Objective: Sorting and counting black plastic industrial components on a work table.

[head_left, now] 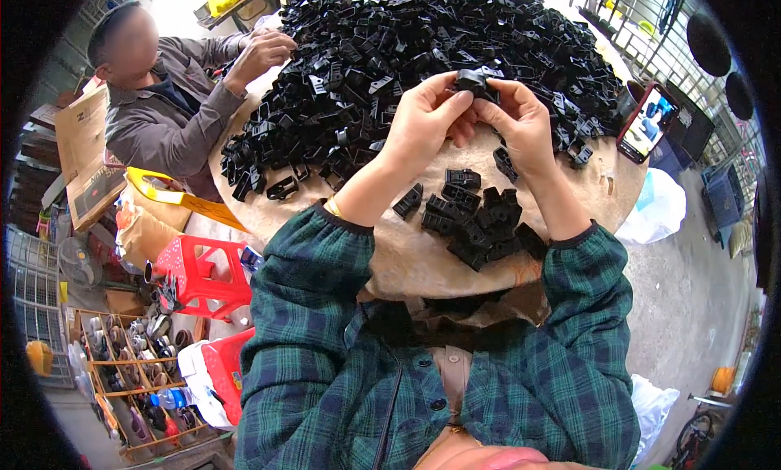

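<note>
— Where is the black piece (470, 80)?
— Up between both hands, over the table (407, 263), in front of the big heap (439, 31) and beyond the small pile (486, 226)

— And the hands?
— The left hand (423, 116) pinches one side with thumb and fingertips, the right hand (521, 122) pinches the other

— Is it heavy?
— I'd guess light: it looks like hard plastic, stiff rather than soft, perhaps a bit slick where it shines

— Fragile?
— Thin edges might snap if bent, I'd say, so the solid sides seem the best grip; its underside I can't make out
</note>
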The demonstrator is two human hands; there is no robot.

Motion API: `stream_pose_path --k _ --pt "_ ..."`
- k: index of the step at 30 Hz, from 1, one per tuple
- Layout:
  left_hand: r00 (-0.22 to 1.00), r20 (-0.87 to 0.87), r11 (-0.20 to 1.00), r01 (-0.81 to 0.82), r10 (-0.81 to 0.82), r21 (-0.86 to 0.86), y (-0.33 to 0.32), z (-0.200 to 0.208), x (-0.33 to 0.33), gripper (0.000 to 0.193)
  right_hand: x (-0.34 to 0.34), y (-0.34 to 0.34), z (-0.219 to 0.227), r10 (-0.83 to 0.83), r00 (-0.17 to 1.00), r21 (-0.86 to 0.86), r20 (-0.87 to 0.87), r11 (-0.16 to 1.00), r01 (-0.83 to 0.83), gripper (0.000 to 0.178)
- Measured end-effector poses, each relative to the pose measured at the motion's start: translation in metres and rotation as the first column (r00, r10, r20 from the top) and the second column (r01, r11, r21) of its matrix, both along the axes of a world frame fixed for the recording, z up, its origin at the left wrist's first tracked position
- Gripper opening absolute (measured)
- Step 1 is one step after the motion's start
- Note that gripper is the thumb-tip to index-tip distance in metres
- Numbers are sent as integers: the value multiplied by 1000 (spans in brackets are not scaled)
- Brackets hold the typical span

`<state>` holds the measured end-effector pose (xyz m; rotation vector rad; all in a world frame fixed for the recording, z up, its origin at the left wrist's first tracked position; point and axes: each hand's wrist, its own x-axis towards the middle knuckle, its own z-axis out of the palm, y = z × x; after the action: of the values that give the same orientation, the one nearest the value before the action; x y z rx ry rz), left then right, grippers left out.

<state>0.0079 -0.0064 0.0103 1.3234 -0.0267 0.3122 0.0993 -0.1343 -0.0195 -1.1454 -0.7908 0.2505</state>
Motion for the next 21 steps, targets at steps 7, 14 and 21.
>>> stream_pose_path --k 7,14,21 --pt "982 82 982 -174 168 71 -2 -1 2 32 0 0 1 98 978 49 -186 995 -90 29" --pt "961 119 968 -247 250 -39 -2 -7 4 34 -11 -1 5 -36 997 -98 63 994 42 28" --pt "935 206 906 -335 287 259 7 1 2 33 -7 -6 6 -12 989 -212 149 976 43 28"
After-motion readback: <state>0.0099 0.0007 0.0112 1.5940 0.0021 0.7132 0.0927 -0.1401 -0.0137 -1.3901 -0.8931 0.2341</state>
